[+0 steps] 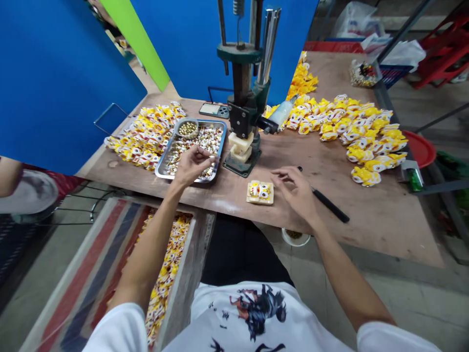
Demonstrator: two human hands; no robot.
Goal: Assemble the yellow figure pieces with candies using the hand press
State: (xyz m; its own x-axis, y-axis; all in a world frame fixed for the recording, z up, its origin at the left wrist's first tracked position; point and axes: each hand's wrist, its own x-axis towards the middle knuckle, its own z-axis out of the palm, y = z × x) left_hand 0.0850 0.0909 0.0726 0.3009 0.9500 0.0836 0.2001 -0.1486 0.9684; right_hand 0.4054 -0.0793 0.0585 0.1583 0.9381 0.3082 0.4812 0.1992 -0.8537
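My left hand [193,165] hangs over a metal tray [159,171] of small white and gold pieces [207,139]. Its fingers are curled in a pinch; whatever sits between them is too small to make out. Beside a cream block [271,199], my right hand [296,189] hovers with fingers loosely apart and holds nothing visible. On that block lies a yellow and white figure [261,189] with big eyes. Behind it stands a green hand press [244,112], with cream jaw pieces [240,146] at its foot.
Piles of yellow figures lie left [141,137] and right [361,127]. A bowl of gold beads [188,129] sits in the tray. A black-handled tool [331,205] and a phone [213,110] lie on the table. Blue panels [176,44] stand behind; a box of figures [170,259] is below left.
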